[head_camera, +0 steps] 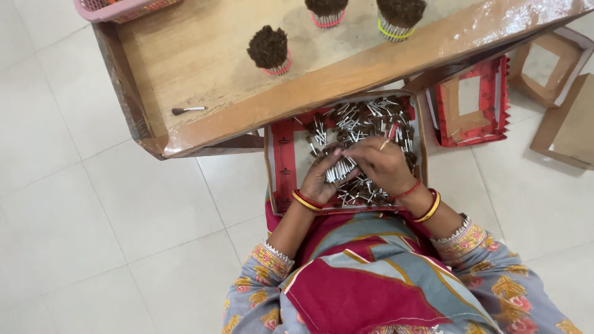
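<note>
Gathering step, by the look of it: left hand (322, 179) cupped around a small bundle of short silver-stemmed, dark-tipped sticks (340, 170), right hand (383, 164) pinching at the bundle's top, both over the shallow red-rimmed cardboard tray (281, 161) of loose sticks on the lap. Next likely needing the bundle squared and kept tightly closed. Hemmed ahead by the low wooden table's edge (322, 93) just above the tray, roomier over open white floor tiles (124, 216) at left.

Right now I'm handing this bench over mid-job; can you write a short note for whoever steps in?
Left hand cups a bunch of small silver sticks; right hand is closed over the same bunch.
Loose sticks fill the red-edged tray on the lap.
Done: three banded, dark-topped bundles stand on the wooden table.
One stray stick lies near its front edge.
Left: the bunch in hand is unbanded.
</note>
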